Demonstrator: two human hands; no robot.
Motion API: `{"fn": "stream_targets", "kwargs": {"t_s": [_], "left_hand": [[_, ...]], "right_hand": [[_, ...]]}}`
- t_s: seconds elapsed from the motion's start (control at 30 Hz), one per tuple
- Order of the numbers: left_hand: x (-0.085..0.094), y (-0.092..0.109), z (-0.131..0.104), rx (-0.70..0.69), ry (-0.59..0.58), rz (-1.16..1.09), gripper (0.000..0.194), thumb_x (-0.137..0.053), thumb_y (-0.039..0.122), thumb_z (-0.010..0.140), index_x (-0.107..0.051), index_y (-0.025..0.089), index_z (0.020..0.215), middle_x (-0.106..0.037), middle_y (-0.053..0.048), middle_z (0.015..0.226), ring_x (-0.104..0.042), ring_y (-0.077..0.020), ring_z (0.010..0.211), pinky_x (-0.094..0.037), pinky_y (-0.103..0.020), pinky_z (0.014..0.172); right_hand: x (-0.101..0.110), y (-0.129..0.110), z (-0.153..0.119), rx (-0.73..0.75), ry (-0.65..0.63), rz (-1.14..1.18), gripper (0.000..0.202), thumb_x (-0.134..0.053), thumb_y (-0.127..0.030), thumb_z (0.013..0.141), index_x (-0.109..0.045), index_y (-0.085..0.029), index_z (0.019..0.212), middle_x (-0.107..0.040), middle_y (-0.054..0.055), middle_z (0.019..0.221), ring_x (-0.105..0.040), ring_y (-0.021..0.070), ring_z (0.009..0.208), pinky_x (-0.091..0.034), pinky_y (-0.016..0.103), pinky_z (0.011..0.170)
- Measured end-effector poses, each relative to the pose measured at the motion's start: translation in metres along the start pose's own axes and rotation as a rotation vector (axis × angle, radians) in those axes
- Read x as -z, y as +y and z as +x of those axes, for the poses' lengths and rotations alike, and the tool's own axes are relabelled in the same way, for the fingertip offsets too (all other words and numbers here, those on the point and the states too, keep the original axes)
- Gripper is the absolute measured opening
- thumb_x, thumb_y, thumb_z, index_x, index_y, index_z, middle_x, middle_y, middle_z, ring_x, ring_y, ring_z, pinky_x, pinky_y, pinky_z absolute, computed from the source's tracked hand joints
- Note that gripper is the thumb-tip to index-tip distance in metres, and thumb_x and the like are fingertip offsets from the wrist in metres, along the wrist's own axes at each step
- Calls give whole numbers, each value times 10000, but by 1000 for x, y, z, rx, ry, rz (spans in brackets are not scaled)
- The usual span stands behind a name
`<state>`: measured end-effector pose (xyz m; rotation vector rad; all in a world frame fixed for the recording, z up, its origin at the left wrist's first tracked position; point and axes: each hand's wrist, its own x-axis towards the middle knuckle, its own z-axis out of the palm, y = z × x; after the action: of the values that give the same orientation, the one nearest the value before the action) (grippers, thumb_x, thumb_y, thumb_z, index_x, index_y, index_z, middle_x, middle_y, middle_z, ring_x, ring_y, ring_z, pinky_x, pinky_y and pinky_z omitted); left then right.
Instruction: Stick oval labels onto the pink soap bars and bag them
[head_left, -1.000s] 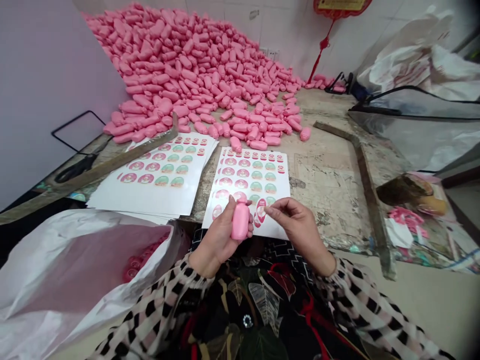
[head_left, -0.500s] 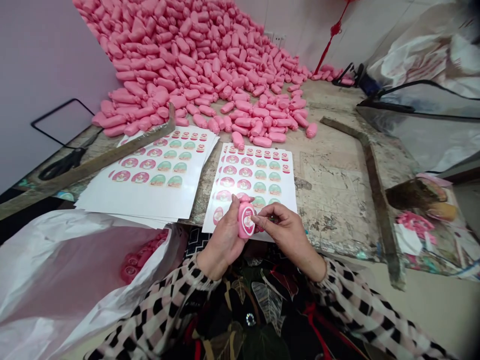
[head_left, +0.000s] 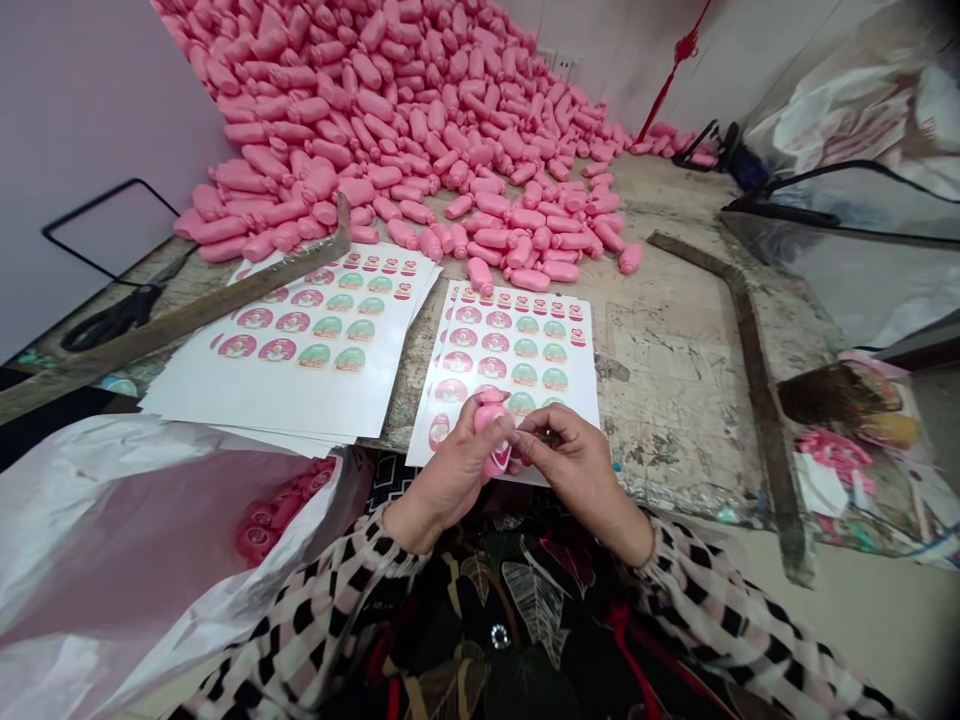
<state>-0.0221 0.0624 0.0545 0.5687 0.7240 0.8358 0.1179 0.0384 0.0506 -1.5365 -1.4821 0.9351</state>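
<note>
A small pink plastic bottle (head_left: 490, 411) is gripped in my left hand (head_left: 454, 470), above the near edge of a sticker sheet (head_left: 517, 345). My left thumb lies across the oval label on the bottle's front and hides much of it. Close against the bottle's right side is my right hand (head_left: 574, 460), its thumb and index finger pinched together. Something small, dark and reddish shows among the right fingers, too little to name. Rows of pink and green stickers cover the sheet under my hands.
A large heap of pink bottles (head_left: 390, 130) fills the back. At left lie more sticker sheets (head_left: 262, 390), a long metal bar (head_left: 225, 295) and black scissors (head_left: 120, 315). A white bag (head_left: 150, 520) holds labelled bottles. An angled bar (head_left: 754, 370) lies at right.
My left thumb has moved over the front of the bottle and now covers most of the label that showed before. My right hand stays pinched beside the bottle.
</note>
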Motion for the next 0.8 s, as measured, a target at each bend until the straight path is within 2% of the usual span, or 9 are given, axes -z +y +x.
{"fn": "stream_targets", "kwargs": {"t_s": [0.07, 0.17, 0.23, 0.3, 0.37, 0.43, 0.57, 0.7, 0.8], "left_hand": [[5, 4, -4, 54, -67, 88, 466, -650, 223, 748, -408, 248, 1146, -553, 22, 788, -577, -119, 658, -456, -244, 602], [11, 9, -9, 117, -131, 105, 443, -580, 135, 764, -367, 249, 1136, -572, 9, 813, -607, -138, 660, -478, -303, 658], [12, 12, -12, 134, -147, 70, 417, -550, 122, 776, -353, 245, 1121, -585, -8, 854, -624, -152, 674, -489, -336, 681], [11, 15, -15, 146, -167, 45, 391, -535, 130, 786, -343, 243, 1107, -594, -27, 897, -644, -175, 706, -500, -363, 697], [9, 16, -16, 175, -196, 53, 398, -533, 142, 788, -323, 249, 1109, -598, -31, 902, -658, -191, 711, -513, -381, 691], [7, 15, -17, 216, -244, 93, 441, -526, 163, 797, -279, 267, 1147, -598, -15, 849, -661, -192, 657, -527, -384, 641], [11, 11, -20, 234, -313, 213, 610, -573, 130, 753, -205, 284, 1214, -596, -4, 821, -635, -157, 575, -522, -297, 519], [27, 10, -33, 253, -289, 235, 824, -611, 48, 666, -133, 301, 1287, -598, 6, 816, -618, -140, 572, -514, -257, 496], [42, 15, -52, 288, -236, 214, 942, -631, 60, 645, -40, 326, 1329, -603, 2, 814, -605, -146, 549, -501, -258, 468]], "right_hand": [[5, -3, -2, 71, -16, -135, 168, -565, -373, 820, -618, -223, 766, -610, 0, 741, -579, 141, 696, -437, 257, 640], [14, -5, 1, 128, -25, -288, 165, -543, -357, 835, -649, -236, 796, -625, 10, 788, -568, 147, 751, -416, 266, 681], [20, -3, 5, 75, 34, -270, 167, -563, -364, 817, -652, -224, 794, -633, 20, 795, -561, 151, 748, -418, 272, 684], [23, -3, 11, -29, 68, -103, 185, -608, -385, 772, -640, -203, 773, -626, 16, 756, -551, 143, 702, -430, 265, 650], [20, -7, 14, -139, 0, 144, 228, -671, -404, 703, -626, -191, 770, -603, -6, 694, -523, 115, 609, -428, 237, 568], [12, -14, 15, -254, -135, 349, 286, -714, -409, 651, -618, -185, 799, -568, -34, 637, -452, 72, 485, -373, 198, 450], [-8, -24, 9, -405, -309, 600, 325, -712, -420, 659, -592, -167, 824, -549, -46, 579, -345, 35, 346, -232, 175, 323], [-23, -21, 3, -381, -385, 686, 282, -694, -409, 690, -600, -157, 774, -595, -16, 636, -465, 64, 447, -355, 195, 432], [-29, -16, 8, -297, -476, 560, 252, -701, -395, 682, -615, -158, 684, -580, -25, 655, -485, 72, 564, -386, 204, 554]]}}
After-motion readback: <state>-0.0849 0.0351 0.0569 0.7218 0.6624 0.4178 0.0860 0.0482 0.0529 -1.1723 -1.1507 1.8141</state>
